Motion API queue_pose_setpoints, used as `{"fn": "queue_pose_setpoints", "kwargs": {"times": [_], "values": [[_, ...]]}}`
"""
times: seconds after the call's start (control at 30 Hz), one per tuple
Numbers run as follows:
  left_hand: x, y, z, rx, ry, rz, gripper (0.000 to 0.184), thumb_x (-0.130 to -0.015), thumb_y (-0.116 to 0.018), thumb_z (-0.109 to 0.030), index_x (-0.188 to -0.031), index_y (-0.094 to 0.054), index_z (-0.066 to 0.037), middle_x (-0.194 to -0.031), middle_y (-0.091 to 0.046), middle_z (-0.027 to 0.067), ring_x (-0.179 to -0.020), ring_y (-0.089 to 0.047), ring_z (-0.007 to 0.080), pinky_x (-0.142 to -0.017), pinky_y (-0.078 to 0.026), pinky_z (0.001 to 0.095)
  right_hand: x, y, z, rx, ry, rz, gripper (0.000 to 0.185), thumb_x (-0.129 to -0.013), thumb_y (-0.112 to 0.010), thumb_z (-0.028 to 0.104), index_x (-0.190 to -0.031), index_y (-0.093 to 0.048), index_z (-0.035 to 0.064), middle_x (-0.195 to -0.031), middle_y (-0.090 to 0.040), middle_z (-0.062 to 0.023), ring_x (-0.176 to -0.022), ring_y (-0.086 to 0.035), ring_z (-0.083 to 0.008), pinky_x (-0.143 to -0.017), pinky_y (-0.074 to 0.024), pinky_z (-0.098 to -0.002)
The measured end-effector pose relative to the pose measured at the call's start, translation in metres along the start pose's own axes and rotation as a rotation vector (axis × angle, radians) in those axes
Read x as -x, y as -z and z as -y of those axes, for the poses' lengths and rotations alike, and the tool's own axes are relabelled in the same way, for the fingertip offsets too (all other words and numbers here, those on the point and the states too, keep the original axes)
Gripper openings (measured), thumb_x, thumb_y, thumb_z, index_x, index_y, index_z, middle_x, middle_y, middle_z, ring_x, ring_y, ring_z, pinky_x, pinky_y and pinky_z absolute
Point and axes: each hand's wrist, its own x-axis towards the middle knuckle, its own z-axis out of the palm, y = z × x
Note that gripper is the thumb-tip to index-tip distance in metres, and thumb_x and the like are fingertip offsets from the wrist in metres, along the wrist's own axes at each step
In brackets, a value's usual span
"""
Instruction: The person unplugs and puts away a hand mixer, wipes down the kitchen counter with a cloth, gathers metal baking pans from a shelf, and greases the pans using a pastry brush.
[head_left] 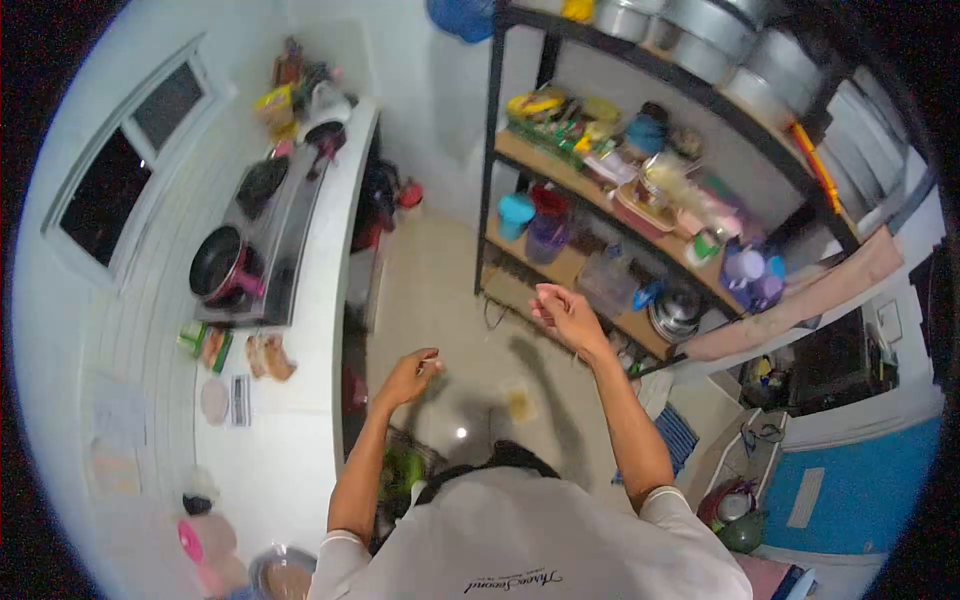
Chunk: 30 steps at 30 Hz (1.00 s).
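Note:
Both my hands are raised in front of my body, over the tiled floor (425,270). My left hand (410,378) is near the edge of the white counter (300,440), its fingers bent and apart, with nothing visible in it. Farther right and a little higher, my right hand (565,318) has its fingers loosely curled in front of the lower part of the shelf rack (487,170); whether they hold anything small is too blurred to tell. Neither hand touches the counter or the rack.
On the counter's left stand a stove (285,250) with a black pan (217,262), some food packets (270,357) and a round bowl (284,575) near me. Pots (700,60), a blue cup (516,212) and plastic containers fill the rack. A blue striped mat (675,440) lies at right.

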Motion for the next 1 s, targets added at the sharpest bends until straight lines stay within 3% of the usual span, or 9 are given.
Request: {"fn": "queue_pose_setpoints", "kwargs": {"times": [0.17,0.33,0.4,0.57,0.7,0.93,1.0], "values": [[-0.115,0.032,-0.105,0.03,-0.197,-0.027,0.041,-0.103,-0.06,-0.032,-0.131,-0.062,-0.002,-0.122,-0.07,0.0134,-0.107,-0.066,0.0215,-0.093,-0.052,0.0358,-0.042,0.068,0.106,0.231,0.28,-0.041,0.04,-0.103,-0.059,0.024,-0.13,-0.058,-0.006,-0.107,-0.072,-0.0103,-0.095,-0.068,-0.0157,-0.087,-0.0538,-0.0291],[-0.199,0.067,-0.221,-0.031,-0.461,-0.227,0.037,-0.102,-0.062,-0.029,-0.128,-0.065,-0.004,-0.121,-0.071,0.0108,-0.11,-0.066,0.0199,-0.095,-0.051,0.0335,-0.075,0.125,0.197,0.384,0.558,-0.127,0.036,-0.102,-0.059,0.025,-0.127,-0.064,-0.001,-0.098,-0.074,-0.0088,-0.091,-0.07,-0.015,-0.083,-0.0546,-0.0311],[-0.227,0.083,-0.261,0.032,-0.515,-0.208,0.036,-0.102,-0.062,-0.029,-0.127,-0.065,-0.004,-0.121,-0.071,0.0107,-0.111,-0.066,0.0196,-0.096,-0.051,0.034,-0.078,0.14,0.232,0.492,0.655,-0.215,0.035,-0.101,-0.061,0.025,-0.126,-0.066,0.0002,-0.097,-0.074,-0.0095,-0.091,-0.07,-0.0148,-0.083,-0.054,-0.031],[-0.254,0.123,-0.365,0.046,-0.634,-0.212,0.035,-0.102,-0.062,-0.029,-0.127,-0.066,-0.004,-0.122,-0.071,0.0093,-0.112,-0.065,0.0185,-0.1,-0.049,0.0346,-0.067,0.167,0.314,0.556,0.809,-0.281,0.035,-0.096,-0.069,0.023,-0.123,-0.067,0.0005,-0.099,-0.073,-0.0064,-0.09,-0.065,-0.0123,-0.082,-0.0523,-0.0296],[-0.287,0.146,-0.418,0.101,-0.81,-0.251,0.035,-0.103,-0.06,-0.027,-0.127,-0.065,-0.002,-0.12,-0.07,0.0101,-0.112,-0.064,0.0191,-0.101,-0.048,0.0343,-0.061,0.185,0.365,0.656,0.899,-0.397,0.037,-0.093,-0.073,0.025,-0.124,-0.069,0.0042,-0.102,-0.075,-0.0092,-0.092,-0.069,-0.0146,-0.085,-0.0543,-0.0305],[-0.334,0.186,-0.512,0.045,-0.995,-0.266,0.037,-0.102,-0.062,-0.028,-0.128,-0.063,-0.002,-0.12,-0.07,0.0099,-0.109,-0.066,0.0182,-0.095,-0.052,0.0335,-0.031,0.21,0.464,1.004,1.15,-0.784,0.026,-0.092,-0.073,0.022,-0.111,-0.073,0.0047,-0.091,-0.076,-0.01,-0.078,-0.07,-0.0152,-0.074,-0.0549,-0.0303],[-0.347,0.194,-0.536,-0.018,-1.06,-0.3,0.037,-0.101,-0.064,-0.029,-0.127,-0.064,-0.003,-0.12,-0.071,0.0109,-0.111,-0.066,0.0195,-0.095,-0.052,0.0352,-0.033,0.231,0.492,1.115,1.163,-0.869,0.026,-0.091,-0.073,0.023,-0.112,-0.073,0.0078,-0.094,-0.076,-0.012,-0.082,-0.073,-0.023,-0.077,-0.0563,-0.0357]]}}
